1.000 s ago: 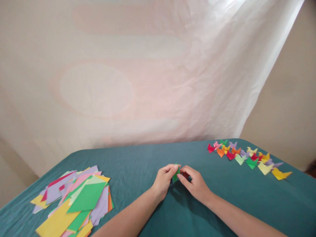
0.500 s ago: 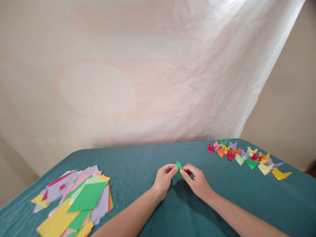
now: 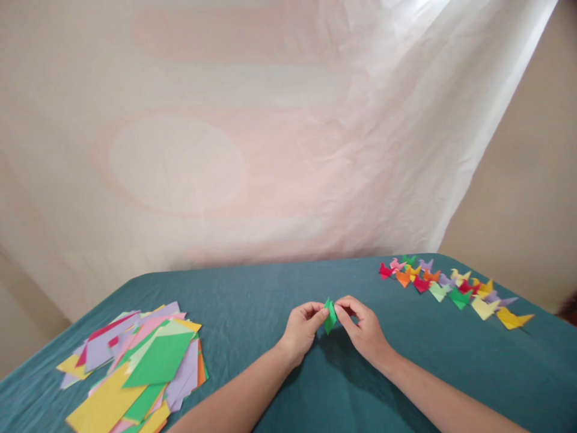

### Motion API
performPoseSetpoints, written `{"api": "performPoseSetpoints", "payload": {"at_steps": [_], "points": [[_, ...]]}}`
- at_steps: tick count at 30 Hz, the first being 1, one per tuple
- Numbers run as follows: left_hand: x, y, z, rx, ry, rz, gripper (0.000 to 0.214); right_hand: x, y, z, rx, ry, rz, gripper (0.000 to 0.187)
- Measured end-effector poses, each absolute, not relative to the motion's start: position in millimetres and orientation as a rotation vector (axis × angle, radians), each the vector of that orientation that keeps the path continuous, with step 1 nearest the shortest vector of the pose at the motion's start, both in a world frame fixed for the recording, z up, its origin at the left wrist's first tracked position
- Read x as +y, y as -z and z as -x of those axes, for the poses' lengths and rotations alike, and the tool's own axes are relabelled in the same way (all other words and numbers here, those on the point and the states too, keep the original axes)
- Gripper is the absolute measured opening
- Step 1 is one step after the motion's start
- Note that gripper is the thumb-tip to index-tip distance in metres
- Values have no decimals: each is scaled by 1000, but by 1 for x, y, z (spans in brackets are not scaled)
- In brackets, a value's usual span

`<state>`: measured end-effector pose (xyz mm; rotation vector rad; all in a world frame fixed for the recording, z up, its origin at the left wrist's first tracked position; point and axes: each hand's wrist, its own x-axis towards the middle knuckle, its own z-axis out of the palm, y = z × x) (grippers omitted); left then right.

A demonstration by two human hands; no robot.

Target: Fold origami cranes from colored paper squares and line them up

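A small folded green origami paper (image 3: 330, 319) is held up between my two hands, above the table near the middle. My left hand (image 3: 301, 329) pinches its left side between thumb and fingers. On the other side, my right hand (image 3: 363, 328) grips the upper right edge with thumb and fingertips. The fingertips hide parts of the folds. Its lower point hangs free between the hands.
A heap of coloured paper sheets (image 3: 162, 355) lies at the left of the green-covered table (image 3: 243, 300). Several folded paper birds, among them a yellow bird (image 3: 512, 319), stand in rows at the right. A pale cloth (image 3: 279, 150) hangs behind.
The green origami has tilted and shifted slightly right, showing more of its side. My right hand has risen a little, its fingertips now at the upper edge. My left hand has barely moved.
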<state>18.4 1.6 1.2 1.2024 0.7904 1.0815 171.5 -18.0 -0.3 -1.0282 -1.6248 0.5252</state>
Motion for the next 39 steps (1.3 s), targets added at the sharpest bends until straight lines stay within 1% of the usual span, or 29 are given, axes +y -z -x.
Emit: {"api": "performPoseSetpoints", "payload": {"at_steps": [10,15,25,28,33,37,39], "points": [[3,1,-19,826,-1082,-1223,32,-18,-1,-171,-1607,-486,1022,18],[4,2,-20,838,-1098,-1233,31,-18,2,-172,-1568,-470,1022,12],[3,2,-21,865,-1126,-1245,30,-19,1,-171,-1604,-441,983,11],[4,3,-20,866,-1147,-1207,30,-18,3,-172,-1578,-493,1016,13],[6,4,-19,884,-1188,-1180,30,-17,7,-170,-1629,-683,1051,19],[6,4,-19,853,-1175,-1191,28,-15,8,-170,-1688,-730,1072,19],[7,4,-19,853,-1172,-1180,28,-13,8,-171,-1685,-747,1099,25]]}}
